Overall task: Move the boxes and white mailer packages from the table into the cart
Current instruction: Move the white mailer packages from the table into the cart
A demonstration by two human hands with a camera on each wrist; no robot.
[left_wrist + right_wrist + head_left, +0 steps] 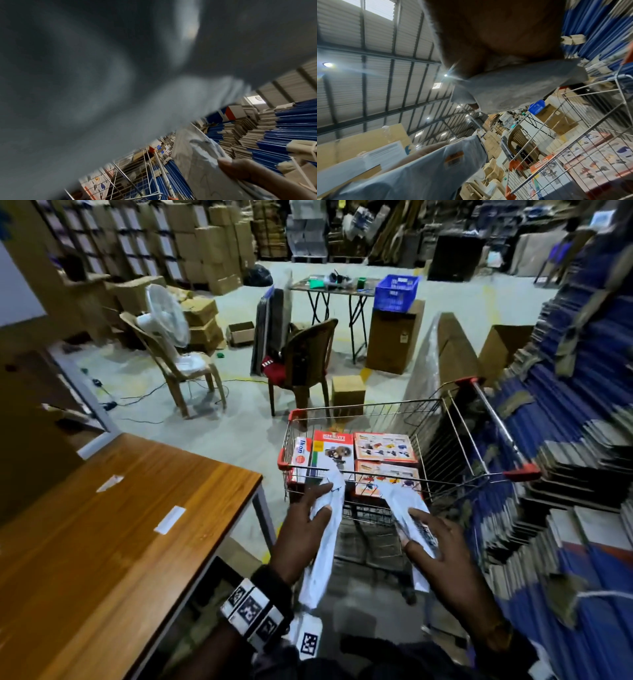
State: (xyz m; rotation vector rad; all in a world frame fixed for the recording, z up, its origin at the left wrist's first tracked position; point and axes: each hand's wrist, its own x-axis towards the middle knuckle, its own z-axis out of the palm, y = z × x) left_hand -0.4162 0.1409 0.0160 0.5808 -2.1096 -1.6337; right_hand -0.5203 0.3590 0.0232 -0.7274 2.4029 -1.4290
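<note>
Head view: left hand (305, 529) and right hand (442, 546) each had fingers curled around a limp white plastic mailer (329, 529), lower centre, short of the wire cart (404, 405); either could snag its rim.

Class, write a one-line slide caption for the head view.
Left hand and right hand each hold a white mailer over the boxed wire cart.

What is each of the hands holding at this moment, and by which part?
Left hand grips one white mailer around its upper part; right hand holds another mailer at its middle, near the label.
</note>
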